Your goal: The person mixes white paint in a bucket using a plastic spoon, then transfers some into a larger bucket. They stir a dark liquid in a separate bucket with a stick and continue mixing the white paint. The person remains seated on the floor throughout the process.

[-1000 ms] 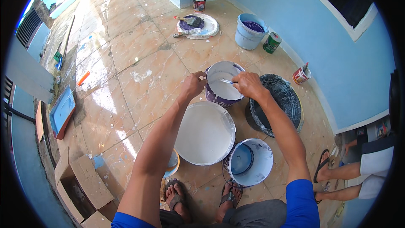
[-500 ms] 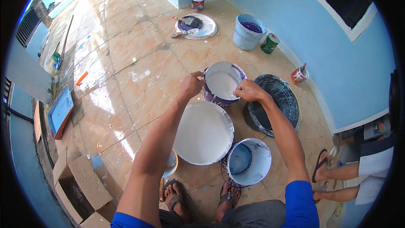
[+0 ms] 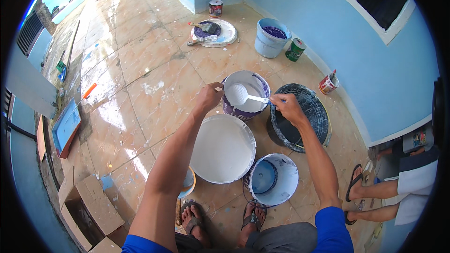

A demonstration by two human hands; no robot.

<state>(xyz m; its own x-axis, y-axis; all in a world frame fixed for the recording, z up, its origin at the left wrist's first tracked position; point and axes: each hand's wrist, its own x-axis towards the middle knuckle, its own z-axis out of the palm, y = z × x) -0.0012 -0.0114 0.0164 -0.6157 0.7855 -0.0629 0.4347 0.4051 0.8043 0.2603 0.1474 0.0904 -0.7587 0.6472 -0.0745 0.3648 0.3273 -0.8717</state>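
My right hand (image 3: 288, 107) is closed round the blue handle end of a white ladle (image 3: 239, 94). The ladle's round bowl looks dotted and is raised over the mouth of a purple-and-white paint bucket (image 3: 242, 112) with white paint inside. At that bucket's left rim, my left hand (image 3: 210, 97) pinches the edge between thumb and fingers. Just nearer to me stands a wide round tub (image 3: 224, 147) full of white paint. A black bucket (image 3: 300, 126), streaked with white, sits below my right hand.
Near my feet stand a white bucket (image 3: 287, 178) with blue residue and a small orange-rimmed container (image 3: 190, 183). Farther off are a light blue bucket (image 3: 269, 44), paint cans, and brushes on a lid (image 3: 227, 33). A paint tray (image 3: 67, 129) and cardboard box (image 3: 98, 201) lie left. Another person's legs (image 3: 377, 192) are at right.
The ladle has come up into sight above the bucket, its bowl raised by my right hand, which has moved slightly right. My left hand stays at the rim.
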